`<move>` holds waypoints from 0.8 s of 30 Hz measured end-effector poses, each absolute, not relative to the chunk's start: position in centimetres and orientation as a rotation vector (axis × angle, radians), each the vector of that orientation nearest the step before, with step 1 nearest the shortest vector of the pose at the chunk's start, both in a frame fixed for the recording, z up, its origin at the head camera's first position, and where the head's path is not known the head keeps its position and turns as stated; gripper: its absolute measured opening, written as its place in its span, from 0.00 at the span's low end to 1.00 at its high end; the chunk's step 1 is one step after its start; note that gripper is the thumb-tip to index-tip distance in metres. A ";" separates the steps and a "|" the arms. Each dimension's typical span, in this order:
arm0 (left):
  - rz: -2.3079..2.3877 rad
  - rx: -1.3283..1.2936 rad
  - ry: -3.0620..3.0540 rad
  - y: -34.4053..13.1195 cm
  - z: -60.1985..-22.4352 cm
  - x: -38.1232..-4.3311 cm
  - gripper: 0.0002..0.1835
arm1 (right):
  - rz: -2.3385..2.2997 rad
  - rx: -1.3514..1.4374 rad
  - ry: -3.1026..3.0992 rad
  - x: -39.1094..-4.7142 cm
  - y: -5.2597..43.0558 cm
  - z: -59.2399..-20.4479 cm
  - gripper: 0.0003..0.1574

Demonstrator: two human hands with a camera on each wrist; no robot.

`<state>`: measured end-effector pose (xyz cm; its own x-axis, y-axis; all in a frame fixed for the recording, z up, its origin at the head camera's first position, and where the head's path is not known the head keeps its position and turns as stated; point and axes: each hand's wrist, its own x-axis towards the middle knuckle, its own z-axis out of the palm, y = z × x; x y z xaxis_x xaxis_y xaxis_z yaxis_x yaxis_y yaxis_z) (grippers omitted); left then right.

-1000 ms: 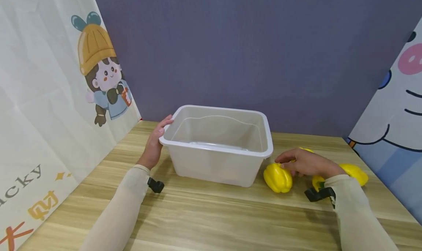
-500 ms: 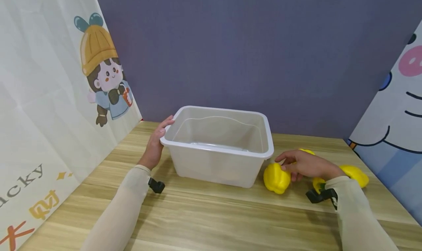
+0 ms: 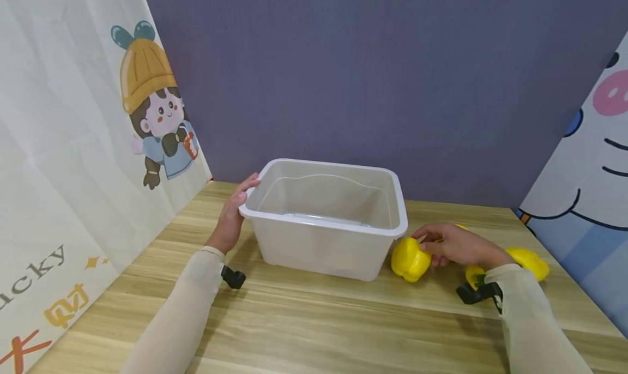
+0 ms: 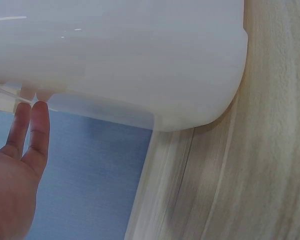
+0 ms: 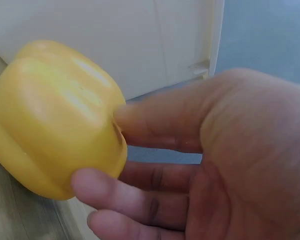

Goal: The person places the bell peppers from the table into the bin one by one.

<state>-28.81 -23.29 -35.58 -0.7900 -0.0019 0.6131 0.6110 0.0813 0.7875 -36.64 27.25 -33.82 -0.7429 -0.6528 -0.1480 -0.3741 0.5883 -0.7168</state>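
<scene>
A white plastic bin point(image 3: 319, 248) stands on the wooden table, nothing visible inside it. My left hand point(image 3: 229, 218) rests at its left rim. In the left wrist view, the straight fingers point(image 4: 39, 132) touch the outer wall just under that rim. To the right of the bin, my right hand point(image 3: 458, 246) pinches a yellow bell pepper point(image 3: 410, 260) at its stem end. The right wrist view shows the thumb point(image 5: 160, 117) at the pepper's top and a fingertip against its side. Whether the pepper touches the table is unclear.
More yellow peppers point(image 3: 529, 262) lie around and behind the right wrist, partly hidden by it. A dark blue-grey panel point(image 3: 368, 79) closes off the back of the table point(image 3: 314, 330). Printed cartoon sheets point(image 3: 64, 145) hang at the left and right sides.
The bell pepper in my right hand has tilted, shifted slightly left and come up a little, closer to the bin. My left hand stays at the bin's rim.
</scene>
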 end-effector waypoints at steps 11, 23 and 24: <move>-1.746 -0.587 -1.915 -23.4 -35.6 -28.7 0.29 | -0.820 -0.802 2.471 -35.8 26.2 -33.4 0.41; -1.769 -0.596 -1.896 -23.3 -35.6 -28.8 0.29 | -0.740 -0.913 2.535 -35.1 25.7 -33.6 0.52; -1.770 -0.595 -1.897 -23.3 -35.6 -28.8 0.29 | -0.745 -0.915 2.534 -35.1 25.7 -33.7 0.53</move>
